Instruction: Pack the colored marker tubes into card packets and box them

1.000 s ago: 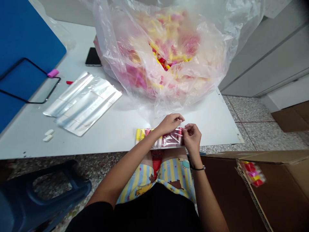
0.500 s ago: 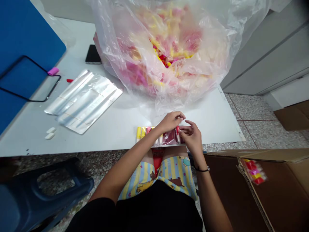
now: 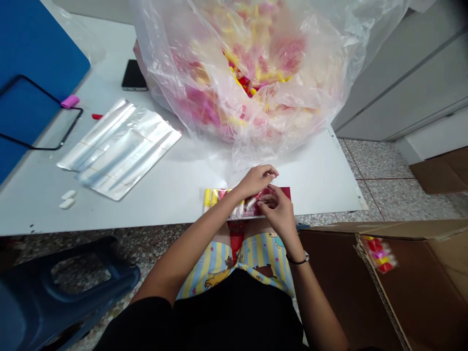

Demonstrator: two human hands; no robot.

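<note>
A flat clear plastic packet (image 3: 207,199) with a dark red card lies along the table's front edge. Several small yellow-and-white and red-and-white tubes stand side by side in its left part. My right hand (image 3: 278,208) is over the packet's right part, fingers pinched at a tilted red-and-white tube (image 3: 252,201). Above the packet's upper edge is my left hand (image 3: 256,180), its fingers curled together; what they hold, if anything, is hidden. My left forearm crosses over the packet and covers some of the tubes.
A large translucent bag (image 3: 234,112) of coloured pieces fills the back. Flat clear sleeves (image 3: 120,151), a black phone (image 3: 134,75), two white pieces (image 3: 68,199) and a blue board (image 3: 32,53) lie left. An open cardboard box (image 3: 329,273) stands at right, a blue stool (image 3: 66,287) at left.
The red-and-white tube has gone from upright to tilted and shifted left, along with my right hand. More of the red card shows at the right. My left hand stays nearly in place.
</note>
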